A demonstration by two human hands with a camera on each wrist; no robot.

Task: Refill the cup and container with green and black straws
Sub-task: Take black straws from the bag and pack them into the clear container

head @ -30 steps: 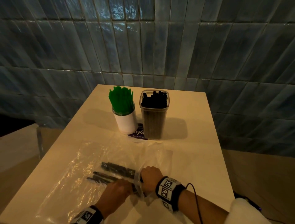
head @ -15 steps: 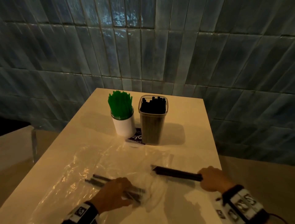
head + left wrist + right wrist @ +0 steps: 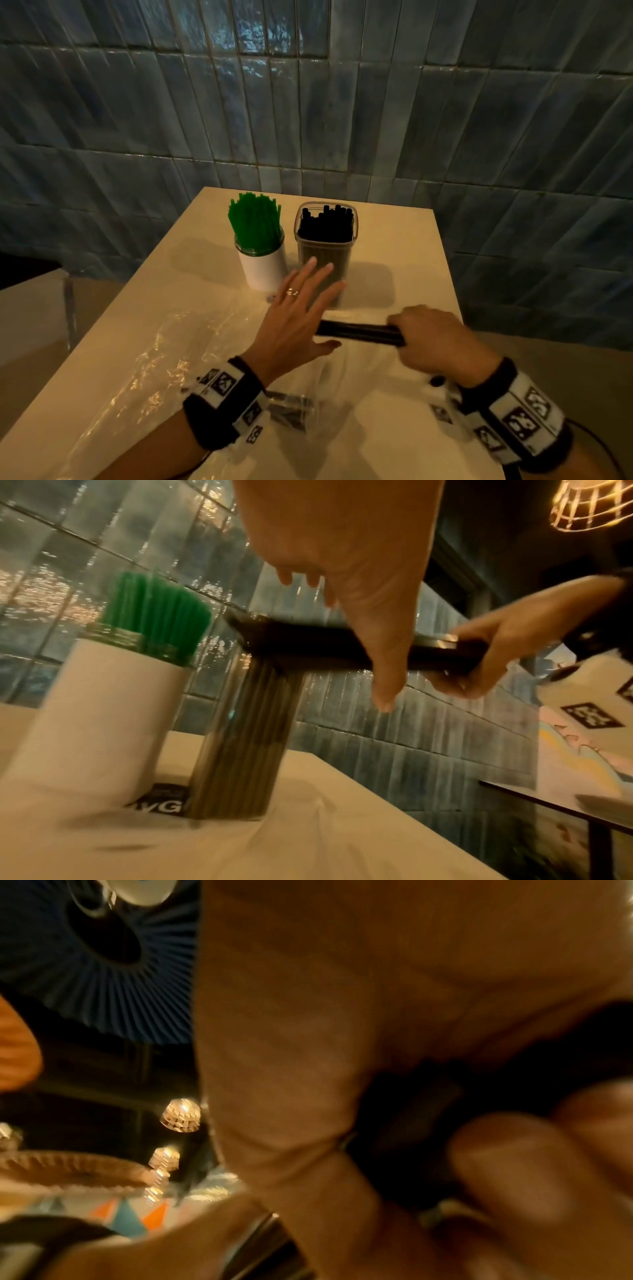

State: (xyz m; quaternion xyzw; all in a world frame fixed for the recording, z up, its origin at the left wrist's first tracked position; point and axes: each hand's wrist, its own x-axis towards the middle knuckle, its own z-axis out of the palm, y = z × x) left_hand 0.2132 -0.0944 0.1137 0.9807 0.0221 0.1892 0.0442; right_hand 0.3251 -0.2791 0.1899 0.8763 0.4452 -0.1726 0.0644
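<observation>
Near table's (image 3: 394,240) right edge, my right hand (image 3: 442,339) gripping bundle of black straws (image 3: 359,331) level, in front of container (image 3: 325,246); my left hand (image 3: 294,322) hovering beside, fingers spread, holding nothing.
</observation>
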